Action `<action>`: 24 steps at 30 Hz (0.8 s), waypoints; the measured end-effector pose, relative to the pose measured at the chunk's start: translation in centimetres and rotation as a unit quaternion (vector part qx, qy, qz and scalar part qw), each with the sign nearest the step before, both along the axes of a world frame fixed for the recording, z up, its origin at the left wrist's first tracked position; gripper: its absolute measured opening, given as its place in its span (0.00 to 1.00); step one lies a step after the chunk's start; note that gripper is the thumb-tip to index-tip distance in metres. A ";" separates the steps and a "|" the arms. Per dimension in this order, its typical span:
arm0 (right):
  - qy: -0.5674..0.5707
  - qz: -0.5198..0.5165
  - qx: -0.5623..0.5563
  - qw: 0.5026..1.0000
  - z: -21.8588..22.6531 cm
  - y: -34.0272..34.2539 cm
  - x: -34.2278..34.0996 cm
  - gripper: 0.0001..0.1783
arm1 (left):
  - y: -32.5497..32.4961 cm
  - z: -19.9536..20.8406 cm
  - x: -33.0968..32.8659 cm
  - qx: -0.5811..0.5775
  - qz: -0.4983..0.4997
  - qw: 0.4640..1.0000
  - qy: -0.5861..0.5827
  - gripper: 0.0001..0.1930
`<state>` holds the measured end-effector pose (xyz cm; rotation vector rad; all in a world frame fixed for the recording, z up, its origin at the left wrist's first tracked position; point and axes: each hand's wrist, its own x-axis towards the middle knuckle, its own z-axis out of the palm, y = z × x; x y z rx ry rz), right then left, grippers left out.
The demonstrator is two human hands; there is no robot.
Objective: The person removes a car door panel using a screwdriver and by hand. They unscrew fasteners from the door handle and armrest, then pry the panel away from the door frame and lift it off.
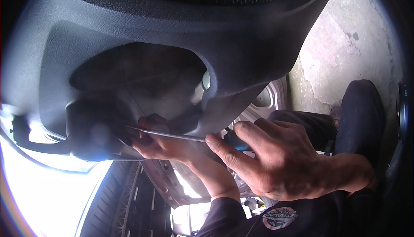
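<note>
My right hand (276,161) is closed round the blue handle of a screwdriver (172,135). Its long thin metal shaft points left, with my index finger and thumb near where it leaves the handle. The shaft's tip reaches the lower part of a dark grey moulded plastic panel (146,26). My left hand (161,144) is beside that tip, fingers curled in against a dark rounded part (97,123) of the panel. Shadow hides what those fingers hold. Above both hands a deep oval recess (142,69) opens in the panel.
A pale rounded object (206,80) shows at the recess's right edge. Behind my arms is bare painted metal of a vehicle body (166,187). Stained concrete floor (345,38) lies at the right, near my dark-trousered leg (360,116). Glaring light fills the lower left.
</note>
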<state>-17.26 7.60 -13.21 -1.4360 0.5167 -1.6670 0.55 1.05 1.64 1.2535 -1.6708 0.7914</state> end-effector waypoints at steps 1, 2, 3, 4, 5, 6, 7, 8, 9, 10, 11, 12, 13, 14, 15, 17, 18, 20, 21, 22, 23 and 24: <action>0.001 0.000 -0.004 1.000 0.0 0.0 0.0 0.29 | 0.2 0.1 0.2 0.004 0.000 1.000 -0.001 0.09; 0.001 0.001 -0.008 1.000 0.0 0.0 0.0 0.29 | 0.4 0.3 0.5 0.007 0.001 1.000 -0.002 0.11; 0.002 0.001 -0.009 1.000 -0.1 0.0 0.1 0.29 | 0.4 0.3 0.5 0.005 -0.007 1.000 -0.005 0.11; 0.001 0.002 -0.009 1.000 -0.1 0.0 0.1 0.29 | 0.3 0.3 0.5 0.006 -0.012 1.000 -0.006 0.11; -0.002 0.010 -0.004 1.000 -0.1 0.0 0.2 0.29 | 0.3 0.3 0.5 0.005 -0.017 1.000 -0.006 0.11; -0.004 0.015 0.004 1.000 -0.1 0.0 0.2 0.29 | 0.1 0.2 0.4 0.005 -0.025 1.000 -0.008 0.11; -0.008 0.025 0.018 0.999 -0.1 0.0 0.2 0.29 | -0.1 0.1 0.4 0.006 -0.031 0.999 -0.008 0.11; -0.008 0.025 0.023 0.999 -0.1 -0.1 0.1 0.28 | -0.3 -0.1 0.4 0.007 -0.037 0.999 -0.007 0.12; -0.009 0.024 0.029 0.999 -0.2 -0.1 0.1 0.28 | -0.5 -0.2 0.4 0.008 -0.042 0.999 -0.007 0.12; -0.007 0.016 0.023 1.000 -0.1 -0.1 0.0 0.28 | -0.4 -0.1 0.4 0.005 -0.044 0.999 -0.007 0.12; -0.004 0.004 0.015 1.000 -0.1 -0.1 0.0 0.27 | -0.3 0.0 0.5 0.003 -0.045 0.999 -0.009 0.12; -0.003 -0.007 0.007 1.000 0.0 0.0 0.1 0.27 | -0.2 0.1 0.5 0.000 -0.046 0.999 -0.011 0.12; -0.001 -0.020 -0.002 1.000 0.0 0.0 0.2 0.26 | -0.1 0.2 0.6 -0.003 -0.045 0.999 -0.012 0.13; 0.000 -0.025 -0.006 1.000 0.0 0.0 0.2 0.26 | 0.1 0.4 0.6 -0.005 -0.044 0.999 -0.015 0.13; 0.004 -0.032 -0.007 0.999 0.0 0.0 0.2 0.26 | 0.0 0.3 0.7 -0.003 -0.048 0.999 -0.013 0.13; 0.008 -0.032 -0.002 0.999 0.0 -0.1 0.1 0.25 | -0.4 0.1 0.7 0.000 -0.056 0.998 -0.011 0.13; 0.010 -0.034 -0.001 0.999 -0.1 -0.1 0.1 0.26 | -0.5 -0.1 0.8 -0.001 -0.060 0.998 -0.010 0.13; 0.010 -0.033 -0.008 0.999 -0.2 -0.1 0.1 0.26 | -0.4 0.0 0.8 -0.005 -0.063 0.998 -0.011 0.14; 0.011 -0.029 -0.009 0.999 -0.2 -0.1 0.2 0.26 | -0.4 0.0 1.0 -0.006 -0.065 0.998 -0.009 0.14; 0.011 -0.017 -0.006 1.000 -0.2 -0.1 0.2 0.27 | -0.4 0.0 1.0 -0.006 -0.068 0.998 -0.009 0.14; 0.008 -0.005 -0.005 1.000 -0.1 -0.1 0.1 0.27 | -0.3 0.0 1.0 -0.007 -0.070 0.997 -0.007 0.14; 0.003 0.009 -0.006 1.000 -0.1 -0.1 0.2 0.28 | -0.1 0.2 1.1 -0.009 -0.069 0.998 -0.009 0.15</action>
